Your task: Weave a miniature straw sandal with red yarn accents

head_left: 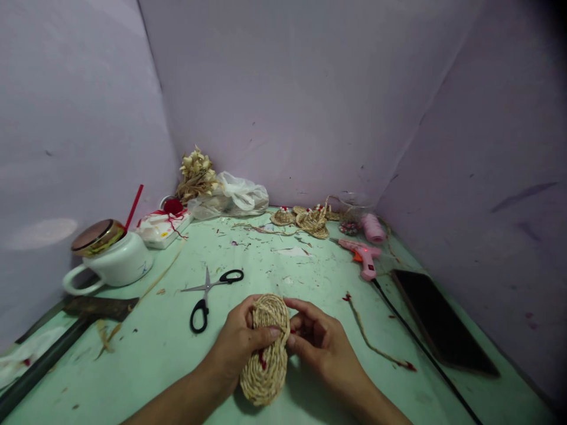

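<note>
A coiled straw slipper sole (264,386), narrow at the waist, is held upright at the front of the table. A red mark, perhaps thread, shows on its face. My left hand (233,345) grips it from the left, with the thumb pressed across its middle. On the other side, my right hand (321,342) has its index finger at the upper edge and its thumb at the waist. Something small and red shows by the curled right fingers, too little to name. Black-handled scissors (207,289) lie spread apart beyond my left hand.
A pink glue gun (365,257), a dark phone (443,321) and a twisted straw cord (372,342) lie to the right. At left are a hammer (101,308) and a white mug (121,262). Small straw pieces (312,221), pink thread (372,228) and a plastic bag (241,195) line the back.
</note>
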`<state>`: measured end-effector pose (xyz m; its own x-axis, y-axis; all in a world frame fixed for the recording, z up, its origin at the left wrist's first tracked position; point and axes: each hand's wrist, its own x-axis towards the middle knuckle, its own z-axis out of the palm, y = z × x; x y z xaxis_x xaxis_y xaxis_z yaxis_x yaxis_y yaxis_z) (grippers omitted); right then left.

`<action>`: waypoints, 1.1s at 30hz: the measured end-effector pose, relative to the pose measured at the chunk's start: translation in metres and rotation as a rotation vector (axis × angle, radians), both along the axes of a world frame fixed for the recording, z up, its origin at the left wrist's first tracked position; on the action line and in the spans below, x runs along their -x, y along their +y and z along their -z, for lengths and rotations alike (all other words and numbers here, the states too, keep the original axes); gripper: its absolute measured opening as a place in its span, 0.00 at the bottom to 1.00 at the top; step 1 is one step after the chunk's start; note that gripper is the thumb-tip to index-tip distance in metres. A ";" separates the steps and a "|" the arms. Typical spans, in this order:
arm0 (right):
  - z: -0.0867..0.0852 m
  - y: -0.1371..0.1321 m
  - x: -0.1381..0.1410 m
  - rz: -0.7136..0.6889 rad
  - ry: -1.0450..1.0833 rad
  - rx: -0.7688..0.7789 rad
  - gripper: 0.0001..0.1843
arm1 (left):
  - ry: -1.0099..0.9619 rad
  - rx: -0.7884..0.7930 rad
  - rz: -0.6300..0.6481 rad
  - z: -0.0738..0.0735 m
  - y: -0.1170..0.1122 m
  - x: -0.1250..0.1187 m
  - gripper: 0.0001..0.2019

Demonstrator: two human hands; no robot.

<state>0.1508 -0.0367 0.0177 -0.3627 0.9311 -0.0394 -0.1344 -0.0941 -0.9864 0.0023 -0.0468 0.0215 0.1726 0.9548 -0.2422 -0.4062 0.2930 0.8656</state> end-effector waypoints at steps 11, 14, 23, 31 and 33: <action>0.004 0.001 0.000 -0.013 0.004 -0.001 0.23 | -0.012 -0.014 0.005 0.002 0.001 0.001 0.21; 0.003 0.001 0.001 -0.010 0.000 -0.013 0.22 | -0.016 -0.007 0.003 0.001 0.001 0.002 0.20; 0.003 -0.003 0.002 0.008 -0.030 -0.016 0.23 | -0.032 0.013 0.005 0.001 0.002 0.002 0.21; 0.006 -0.005 0.005 0.095 -0.050 0.024 0.15 | -0.052 0.027 -0.006 -0.002 0.001 0.002 0.20; 0.005 -0.008 0.006 0.113 -0.109 -0.002 0.10 | -0.051 0.017 -0.003 -0.004 0.001 0.002 0.21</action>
